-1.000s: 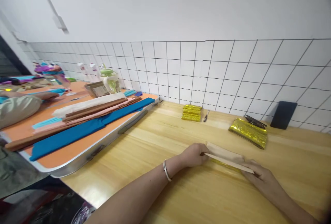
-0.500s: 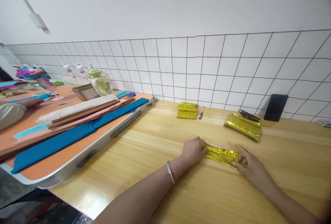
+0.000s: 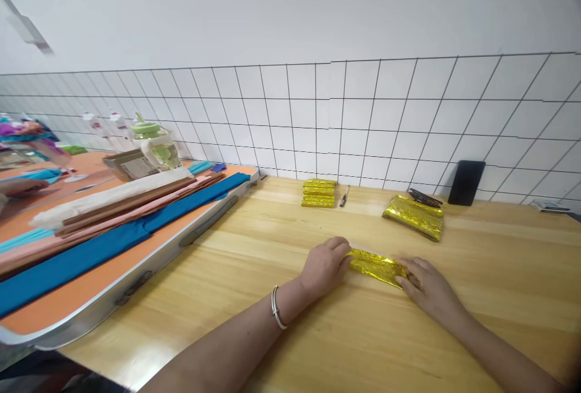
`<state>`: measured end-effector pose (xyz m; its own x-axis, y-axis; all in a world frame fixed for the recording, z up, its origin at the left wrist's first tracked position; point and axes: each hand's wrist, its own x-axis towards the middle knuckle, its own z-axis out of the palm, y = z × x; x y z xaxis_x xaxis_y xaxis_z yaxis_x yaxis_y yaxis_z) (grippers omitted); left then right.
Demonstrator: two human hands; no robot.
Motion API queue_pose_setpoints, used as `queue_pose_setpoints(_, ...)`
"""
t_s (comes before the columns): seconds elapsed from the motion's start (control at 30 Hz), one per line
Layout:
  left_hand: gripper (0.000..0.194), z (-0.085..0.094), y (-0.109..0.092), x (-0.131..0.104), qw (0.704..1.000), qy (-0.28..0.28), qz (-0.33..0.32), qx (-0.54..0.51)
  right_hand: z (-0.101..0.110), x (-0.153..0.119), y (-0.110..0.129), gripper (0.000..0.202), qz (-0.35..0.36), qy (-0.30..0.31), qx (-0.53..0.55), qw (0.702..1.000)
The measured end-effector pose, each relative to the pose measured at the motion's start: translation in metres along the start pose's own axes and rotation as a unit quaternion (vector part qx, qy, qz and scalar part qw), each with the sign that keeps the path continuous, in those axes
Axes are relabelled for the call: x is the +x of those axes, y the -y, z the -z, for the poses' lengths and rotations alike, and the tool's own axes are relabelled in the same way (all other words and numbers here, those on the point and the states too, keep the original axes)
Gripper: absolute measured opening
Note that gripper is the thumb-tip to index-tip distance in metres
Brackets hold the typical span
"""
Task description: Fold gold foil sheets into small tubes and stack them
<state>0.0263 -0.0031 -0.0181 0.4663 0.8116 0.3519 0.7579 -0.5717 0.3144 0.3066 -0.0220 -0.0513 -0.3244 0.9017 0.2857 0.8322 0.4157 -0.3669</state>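
White square tiles with dark grout lines ran along the wall behind a pale wooden table [image 3: 254, 247], and plain white wall rose above them. On the wood, near the middle of the view, lay a folded gold foil strip [image 3: 376, 266], flat and slightly slanted. The left hand [image 3: 324, 267] was curled over the strip's left end, fingers bent down onto the foil and pinching it; a silver bangle [image 3: 275, 308] sat on that wrist. The right hand [image 3: 429, 287] pressed on the strip's right end, fingers together and closed onto the foil edge, with the palm resting on the table.

Further back, close to the tiles, a small stack of folded gold strips [image 3: 319, 192] stood just beside a dark pen [image 3: 344, 195]. To the right of these lay a larger flat pile of gold foil sheets [image 3: 414, 217], with a dark flat item touching its far edge. A black phone [image 3: 466, 182] leaned upright against the tiles near that pile.

At the left, an orange folding table [image 3: 68, 302] with a metal rim butted against the wooden one. It carried long rolls of crepe paper [image 3: 113, 223] in blue, pink, brown and cream, a cardboard box and a green-lidded bottle [image 3: 154, 145]
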Motion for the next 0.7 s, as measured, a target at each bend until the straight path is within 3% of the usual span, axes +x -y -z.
queue_pose_setpoints(0.1,0.024,0.000,-0.012,-0.008,0.987,0.023,-0.158,0.009,0.002,-0.001,0.002,0.037,0.003,0.006,-0.013,1.000)
queue_pose_setpoints(0.2,0.038,-0.007,-0.022,-0.013,0.972,0.062,-0.226,0.006,0.002,-0.001,0.002,0.036,0.011,0.007,-0.017,1.000)
queue_pose_setpoints(0.3,0.054,-0.011,-0.023,-0.016,0.970,0.088,-0.227,-0.004,0.001,-0.002,0.000,0.036,0.016,0.000,-0.012,1.000)
queue_pose_setpoints(0.7,0.068,-0.005,-0.017,-0.010,0.965,0.165,-0.202,-0.009,0.001,-0.005,-0.003,0.030,0.032,-0.022,-0.042,0.998)
